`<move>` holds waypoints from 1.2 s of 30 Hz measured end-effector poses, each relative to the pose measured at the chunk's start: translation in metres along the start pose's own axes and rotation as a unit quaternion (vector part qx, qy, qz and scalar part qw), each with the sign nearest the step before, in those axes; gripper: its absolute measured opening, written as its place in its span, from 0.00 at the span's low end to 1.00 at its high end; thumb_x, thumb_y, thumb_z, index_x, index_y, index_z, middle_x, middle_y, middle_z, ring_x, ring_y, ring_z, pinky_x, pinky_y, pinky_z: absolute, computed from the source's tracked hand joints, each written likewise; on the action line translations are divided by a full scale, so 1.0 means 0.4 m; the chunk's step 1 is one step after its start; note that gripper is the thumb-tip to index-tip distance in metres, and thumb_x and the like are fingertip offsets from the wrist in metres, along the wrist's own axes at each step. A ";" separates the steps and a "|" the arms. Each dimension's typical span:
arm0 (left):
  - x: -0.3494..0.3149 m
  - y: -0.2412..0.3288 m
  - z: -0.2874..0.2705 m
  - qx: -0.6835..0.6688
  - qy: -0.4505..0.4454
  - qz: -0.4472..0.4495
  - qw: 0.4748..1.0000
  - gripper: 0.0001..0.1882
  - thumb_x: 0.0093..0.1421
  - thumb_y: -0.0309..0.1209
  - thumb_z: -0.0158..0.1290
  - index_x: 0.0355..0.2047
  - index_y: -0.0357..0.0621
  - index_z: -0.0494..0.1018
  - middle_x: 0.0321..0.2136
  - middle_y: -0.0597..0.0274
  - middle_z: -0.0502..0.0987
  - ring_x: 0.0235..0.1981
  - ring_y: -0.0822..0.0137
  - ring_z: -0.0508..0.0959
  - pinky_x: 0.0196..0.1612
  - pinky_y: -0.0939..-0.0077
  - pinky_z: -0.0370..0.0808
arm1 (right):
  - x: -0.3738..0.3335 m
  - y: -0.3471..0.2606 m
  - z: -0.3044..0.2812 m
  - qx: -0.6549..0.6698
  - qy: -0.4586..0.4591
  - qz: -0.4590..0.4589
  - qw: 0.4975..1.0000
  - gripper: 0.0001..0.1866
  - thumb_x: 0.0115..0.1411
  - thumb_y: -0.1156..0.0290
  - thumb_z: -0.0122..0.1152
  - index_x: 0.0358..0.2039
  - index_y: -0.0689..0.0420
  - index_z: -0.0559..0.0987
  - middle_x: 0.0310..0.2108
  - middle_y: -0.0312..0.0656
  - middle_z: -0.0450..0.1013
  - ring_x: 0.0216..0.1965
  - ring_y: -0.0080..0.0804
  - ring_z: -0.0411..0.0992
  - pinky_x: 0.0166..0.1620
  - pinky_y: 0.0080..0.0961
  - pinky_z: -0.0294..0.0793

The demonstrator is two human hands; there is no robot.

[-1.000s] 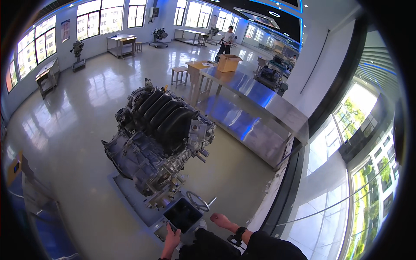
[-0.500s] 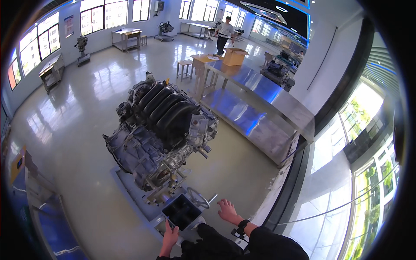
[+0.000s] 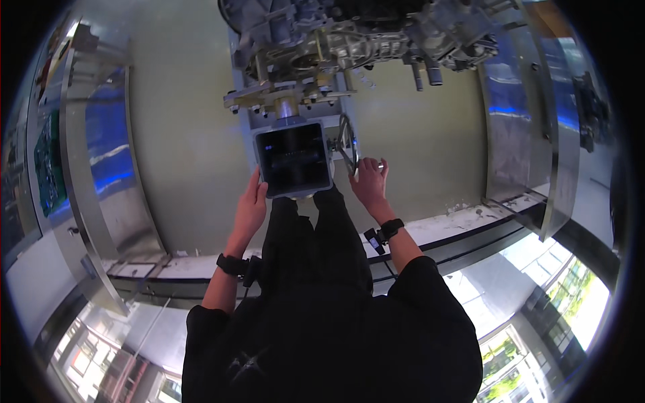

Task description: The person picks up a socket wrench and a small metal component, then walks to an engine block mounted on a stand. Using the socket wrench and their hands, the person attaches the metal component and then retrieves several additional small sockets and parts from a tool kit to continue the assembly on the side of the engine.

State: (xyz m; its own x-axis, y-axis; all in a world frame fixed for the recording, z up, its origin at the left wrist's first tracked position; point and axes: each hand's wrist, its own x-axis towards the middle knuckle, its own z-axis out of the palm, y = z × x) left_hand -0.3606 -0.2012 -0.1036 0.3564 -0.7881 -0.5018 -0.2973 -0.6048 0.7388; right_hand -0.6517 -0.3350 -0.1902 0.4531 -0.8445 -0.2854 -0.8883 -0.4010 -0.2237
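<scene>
A grey square tray with a black inside sits on the engine stand in front of my legs. My left hand lies along the tray's lower left edge, fingers stretched out and holding nothing. To the right of the tray, a metal handwheel stands nearly edge-on. My right hand is closed at the wheel's near side, around its handle; a shiny handle end shows beyond the fingers. Above the tray, a metal engine is mounted on the stand's bracket, its upper part cut off by the picture's edge.
Metal workbenches stand at the left and right. A green item lies on the left bench. Behind me runs a low dark sill with glass panes. Pale floor lies on both sides of the stand.
My view has tilted down and turned toward my body, so the engine now appears at the top. My right hand has moved from beside the handwheel onto its handle. My left hand stays by the tray.
</scene>
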 end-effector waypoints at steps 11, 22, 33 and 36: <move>-0.013 0.010 0.021 -0.052 0.062 0.023 0.996 0.25 0.72 0.36 0.43 0.68 0.48 0.59 0.36 0.46 0.78 0.36 0.59 0.78 0.45 0.69 0.73 | 0.097 0.024 -0.046 0.048 -0.144 0.002 0.988 0.24 0.56 0.45 0.61 0.26 0.57 0.82 0.27 0.46 0.78 0.38 0.45 0.77 0.54 0.41 0.67; -0.008 -0.052 0.015 -0.242 0.019 -0.043 0.969 0.24 0.72 0.40 0.45 0.63 0.43 0.64 0.44 0.55 0.78 0.39 0.68 0.78 0.47 0.73 0.73 | 0.138 0.026 -0.073 0.035 -0.242 0.027 0.969 0.31 0.56 0.37 0.57 0.30 0.56 0.85 0.31 0.48 0.80 0.37 0.48 0.78 0.49 0.43 0.71; 0.057 -0.208 0.088 -0.213 0.081 -0.120 0.966 0.26 0.69 0.37 0.47 0.65 0.42 0.60 0.53 0.53 0.75 0.48 0.60 0.79 0.53 0.68 0.72 | 0.060 0.056 -0.036 -0.002 -0.115 -0.028 0.993 0.24 0.61 0.47 0.60 0.37 0.59 0.79 0.41 0.47 0.75 0.47 0.49 0.71 0.51 0.47 0.69; 0.054 -0.201 0.114 -0.247 0.059 -0.075 0.964 0.30 0.69 0.33 0.44 0.69 0.43 0.53 0.67 0.50 0.60 0.65 0.55 0.66 0.66 0.66 0.61 | 0.044 0.059 -0.024 0.002 -0.106 -0.036 0.994 0.21 0.61 0.54 0.62 0.42 0.61 0.77 0.48 0.49 0.72 0.56 0.51 0.65 0.54 0.50 0.67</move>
State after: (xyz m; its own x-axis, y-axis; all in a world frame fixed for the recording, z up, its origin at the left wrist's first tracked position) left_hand -0.3692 -0.1748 -0.1942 0.4700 -0.6600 -0.5861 0.2122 -0.5600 0.8008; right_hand -0.6655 -0.3626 -0.1916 0.5216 -0.7198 -0.4581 -0.8528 -0.4566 -0.2535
